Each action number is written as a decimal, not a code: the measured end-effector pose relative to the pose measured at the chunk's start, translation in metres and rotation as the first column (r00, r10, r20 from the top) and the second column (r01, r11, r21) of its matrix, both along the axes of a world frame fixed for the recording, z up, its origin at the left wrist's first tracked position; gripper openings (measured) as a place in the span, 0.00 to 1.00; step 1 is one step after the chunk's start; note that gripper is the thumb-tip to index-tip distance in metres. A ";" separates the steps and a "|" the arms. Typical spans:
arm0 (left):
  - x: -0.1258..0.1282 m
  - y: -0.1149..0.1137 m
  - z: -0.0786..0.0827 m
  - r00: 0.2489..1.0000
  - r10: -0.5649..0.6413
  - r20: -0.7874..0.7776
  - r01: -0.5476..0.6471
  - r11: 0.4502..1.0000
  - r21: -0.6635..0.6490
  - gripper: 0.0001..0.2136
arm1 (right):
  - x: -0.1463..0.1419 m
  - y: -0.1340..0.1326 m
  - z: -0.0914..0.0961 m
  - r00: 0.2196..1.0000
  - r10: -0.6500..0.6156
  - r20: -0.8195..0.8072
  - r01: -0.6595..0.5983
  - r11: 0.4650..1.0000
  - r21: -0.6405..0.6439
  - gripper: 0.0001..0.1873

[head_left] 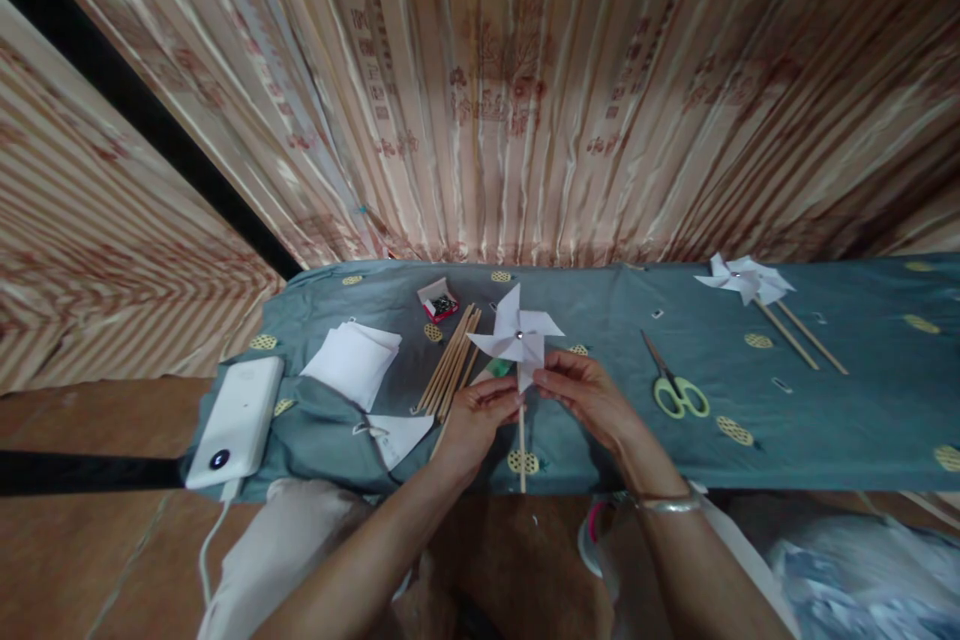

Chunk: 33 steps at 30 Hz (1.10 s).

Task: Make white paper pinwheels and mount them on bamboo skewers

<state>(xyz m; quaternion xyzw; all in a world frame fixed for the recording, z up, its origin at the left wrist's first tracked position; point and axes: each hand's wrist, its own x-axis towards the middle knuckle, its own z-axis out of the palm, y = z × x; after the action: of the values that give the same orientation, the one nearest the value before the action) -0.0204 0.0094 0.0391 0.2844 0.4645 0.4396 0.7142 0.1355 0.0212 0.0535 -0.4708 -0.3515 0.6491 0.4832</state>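
Observation:
A white paper pinwheel (517,334) with a pin at its centre stands upright on a wooden stick (523,450). My left hand (484,410) pinches the stick just below the paper blades. With thumb and fingers, my right hand (581,388) grips the lower right blade of the pinwheel. Behind my left hand lies a bundle of wooden sticks (450,360), partly covered by the hand and the pinwheel. A small red-and-white box of pins (438,301) sits open beyond the sticks.
On the left are a stack of white paper squares (352,363), a cut paper piece (399,437) and a white power bank (238,417) with a cable. Green-handled scissors (675,385) lie to the right. Finished-looking pinwheels (742,277) rest farther right on the green cloth (600,310).

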 end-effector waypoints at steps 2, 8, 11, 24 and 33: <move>0.000 0.000 0.000 1.000 -0.004 0.008 0.004 1.000 0.000 0.21 | 0.000 0.000 0.001 0.999 0.033 0.015 -0.033 0.999 0.016 0.18; -0.002 0.000 0.002 1.000 0.018 0.016 -0.018 0.999 -0.038 0.20 | 0.022 0.001 0.003 0.992 0.045 0.122 -0.049 0.998 0.029 0.22; -0.004 -0.001 0.002 1.000 0.013 0.005 -0.012 0.998 -0.056 0.19 | 0.034 0.003 -0.002 0.979 -0.116 0.166 0.107 0.992 0.062 0.24; -0.002 -0.004 0.006 0.998 -0.062 -0.028 0.062 0.998 -0.021 0.17 | 0.030 0.010 -0.003 0.959 -0.261 0.114 0.255 0.965 0.067 0.20; 0.000 0.001 0.004 1.000 -0.024 -0.019 0.024 1.000 0.003 0.17 | 0.025 0.006 -0.001 0.975 -0.204 0.092 0.198 0.978 0.063 0.20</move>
<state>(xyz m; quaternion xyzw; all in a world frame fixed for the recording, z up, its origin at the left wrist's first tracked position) -0.0205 0.0101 0.0429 0.2954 0.4672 0.4288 0.7145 0.1605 0.0271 0.0523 -0.5221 -0.3424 0.5634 0.5410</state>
